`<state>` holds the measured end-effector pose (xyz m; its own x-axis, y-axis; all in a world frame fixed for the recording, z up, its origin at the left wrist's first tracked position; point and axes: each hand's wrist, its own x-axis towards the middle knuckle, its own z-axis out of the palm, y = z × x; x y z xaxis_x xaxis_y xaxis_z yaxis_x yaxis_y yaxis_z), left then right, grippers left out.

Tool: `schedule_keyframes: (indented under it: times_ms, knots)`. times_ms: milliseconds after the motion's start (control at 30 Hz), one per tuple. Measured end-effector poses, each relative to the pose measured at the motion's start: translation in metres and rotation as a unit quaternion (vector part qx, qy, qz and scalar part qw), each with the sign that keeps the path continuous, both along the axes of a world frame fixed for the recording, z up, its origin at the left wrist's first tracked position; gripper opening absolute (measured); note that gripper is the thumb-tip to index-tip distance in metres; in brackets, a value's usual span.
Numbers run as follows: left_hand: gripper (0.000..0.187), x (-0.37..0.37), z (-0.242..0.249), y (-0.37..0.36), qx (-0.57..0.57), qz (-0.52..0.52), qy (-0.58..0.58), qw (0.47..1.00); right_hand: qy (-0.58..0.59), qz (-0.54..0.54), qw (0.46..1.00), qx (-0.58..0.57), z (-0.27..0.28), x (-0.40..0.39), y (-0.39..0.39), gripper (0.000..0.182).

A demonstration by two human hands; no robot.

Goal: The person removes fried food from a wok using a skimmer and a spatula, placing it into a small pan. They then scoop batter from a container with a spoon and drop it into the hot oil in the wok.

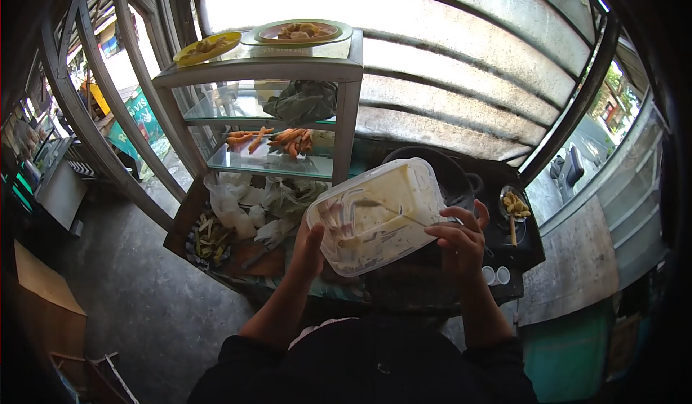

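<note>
My left hand (310,249) grips the left edge of a clear plastic container (396,256), thumb along its side. The container is tilted, and a pale, creamy batter (393,195) coats its inside. In my right hand (460,240), at the container's right side, the fingers are closed around the thin handle of a metal spoon (412,219). The spoon's far end reaches into the batter; its exact shape is hard to make out. Behind the container sits a dark pan (453,177), partly hidden by it.
A strainer of fried pieces (515,203) rests at the right, near two small white cups (496,275). To the left are plastic bags (234,206) and a glass display case (270,160) holding carrots (292,142). Plates of food (299,31) stand on top.
</note>
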<state>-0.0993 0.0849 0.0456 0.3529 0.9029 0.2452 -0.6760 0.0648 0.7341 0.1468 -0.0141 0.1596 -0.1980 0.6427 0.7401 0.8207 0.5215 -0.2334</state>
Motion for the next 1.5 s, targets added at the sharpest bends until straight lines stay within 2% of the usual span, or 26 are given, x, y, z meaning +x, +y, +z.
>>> schedule_keyframes:
  times_ms: [67, 133, 167, 233, 267, 333, 367, 433, 567, 767, 833, 967, 1033, 1067, 1133, 1167, 1233, 1267, 1333, 1433, 1500]
  knots:
    - [0.094, 0.001, 0.001, -0.001, 0.006, 0.011, 0.014, 1.000, 0.024, -0.030, 0.999, 0.035, -0.002, 0.003, -0.002, 0.027]
    - [0.094, 0.000, 0.000, 0.000, 0.014, 0.025, 0.029, 0.999, -0.012, 0.022, 0.999, -0.038, -0.003, 0.008, -0.007, 0.013]
    - [0.094, -0.001, -0.003, 0.002, 0.022, 0.027, 0.038, 0.999, -0.012, 0.022, 0.999, -0.037, -0.003, 0.007, -0.006, 0.013]
    - [0.094, 0.001, 0.000, 0.002, 0.030, 0.028, 0.046, 0.998, 0.001, -0.041, 0.997, 0.068, -0.002, 0.009, -0.006, 0.014]
    - [0.094, 0.001, 0.003, 0.001, 0.029, 0.029, 0.043, 0.998, 0.001, -0.041, 0.997, 0.068, -0.001, 0.009, -0.008, 0.014]
    - [0.094, 0.000, 0.005, 0.001, 0.029, 0.032, 0.043, 0.998, -0.041, 0.005, 0.999, -0.029, 0.000, 0.007, -0.010, 0.015]
    - [0.094, -0.001, 0.005, 0.001, 0.042, 0.043, 0.058, 0.997, -0.039, 0.006, 0.999, -0.029, -0.003, 0.008, -0.008, 0.015]
    - [0.094, -0.001, 0.005, 0.002, 0.054, 0.052, 0.073, 0.995, 0.006, -0.038, 0.995, 0.090, -0.012, 0.011, -0.004, 0.018]
    - [0.093, -0.004, 0.000, -0.001, 0.033, 0.061, 0.055, 0.996, 0.008, -0.035, 0.998, 0.058, -0.018, 0.010, -0.003, 0.020]
    - [0.091, -0.006, 0.008, -0.006, 0.040, 0.090, 0.087, 0.991, 0.057, -0.079, 0.991, 0.093, -0.029, 0.007, 0.000, 0.022]
    - [0.091, -0.007, 0.012, -0.005, 0.061, 0.112, 0.113, 0.985, 0.011, -0.026, 0.999, 0.019, -0.035, 0.005, -0.001, 0.019]
    - [0.091, -0.004, 0.017, -0.008, 0.044, 0.110, 0.103, 0.988, 0.058, -0.100, 0.988, 0.103, -0.038, 0.005, -0.001, 0.015]
    - [0.090, -0.005, 0.016, -0.009, 0.050, 0.126, 0.119, 0.984, -0.045, -0.045, 0.998, 0.019, -0.035, 0.001, -0.006, 0.009]
    - [0.089, -0.006, 0.013, -0.007, 0.040, 0.113, 0.110, 0.987, -0.044, -0.046, 0.998, 0.018, -0.034, 0.002, -0.007, 0.009]
    - [0.089, -0.004, 0.014, -0.006, 0.032, 0.098, 0.100, 0.990, -0.045, -0.082, 0.992, 0.088, -0.031, 0.005, -0.007, 0.009]
    - [0.088, -0.003, 0.016, -0.008, 0.046, 0.100, 0.106, 0.988, -0.047, -0.083, 0.992, 0.087, -0.029, 0.005, -0.007, 0.009]
    - [0.087, -0.001, 0.020, -0.010, 0.057, 0.100, 0.114, 0.987, -0.132, -0.071, 0.988, 0.039, -0.027, 0.001, -0.006, 0.013]
    - [0.087, -0.001, 0.020, -0.010, 0.058, 0.098, 0.145, 0.983, -0.129, -0.072, 0.988, 0.036, -0.026, 0.002, -0.005, 0.013]
    - [0.087, -0.001, 0.021, -0.010, 0.060, 0.090, 0.178, 0.978, -0.140, 0.048, 0.989, -0.012, -0.021, 0.006, 0.000, 0.017]
    - [0.087, 0.002, 0.021, -0.011, 0.063, 0.086, 0.155, 0.982, -0.173, -0.008, 0.984, 0.040, -0.005, 0.005, -0.003, 0.013]
    - [0.088, 0.003, 0.022, -0.012, 0.062, 0.094, 0.145, 0.983, -0.150, 0.032, 0.988, 0.012, -0.011, 0.004, -0.002, 0.014]
